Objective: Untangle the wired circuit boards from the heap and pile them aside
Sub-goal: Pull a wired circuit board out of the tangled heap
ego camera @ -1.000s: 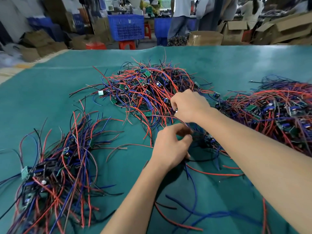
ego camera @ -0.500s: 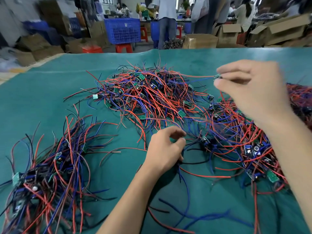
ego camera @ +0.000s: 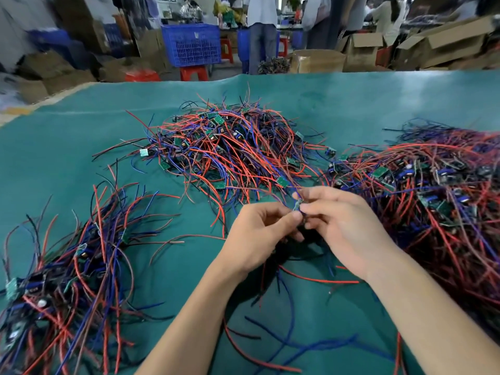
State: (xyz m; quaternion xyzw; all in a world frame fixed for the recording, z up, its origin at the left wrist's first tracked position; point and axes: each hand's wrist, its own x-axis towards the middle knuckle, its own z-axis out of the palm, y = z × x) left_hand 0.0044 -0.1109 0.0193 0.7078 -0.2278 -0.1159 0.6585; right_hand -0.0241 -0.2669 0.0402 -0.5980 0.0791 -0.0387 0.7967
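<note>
A person's two bare hands meet near the middle of a table covered in a smooth teal sheet [ego camera: 365, 109]. The left hand [ego camera: 259, 239] and the right hand [ego camera: 343, 228] each pinch, with curled fingertips, the same small green circuit board [ego camera: 297, 204], lifted just above the sheet, with thin wires trailing from it up toward the far tangle and down under the palms. The main heap [ego camera: 230, 152] lies just beyond the hands: a springy mound of thin red, blue and black insulated wires, dotted with small flat green rectangular boards. A second, denser heap [ego camera: 438, 190] sprawls at the right, its edge just beside the right wrist. The sorted pile [ego camera: 62, 280] lies well apart at the near left, its wires fanned out more loosely. The likely trouble is snagging: the wires running from the held board back into the far heap look crossed with others, so a sharp pull could drag neighbouring boards along or strain the thin leads where they join the board. Loose wires under the forearms could also catch and be swept off. Blurred cardboard boxes and a blue plastic crate [ego camera: 190, 44] stand beyond the table.
</note>
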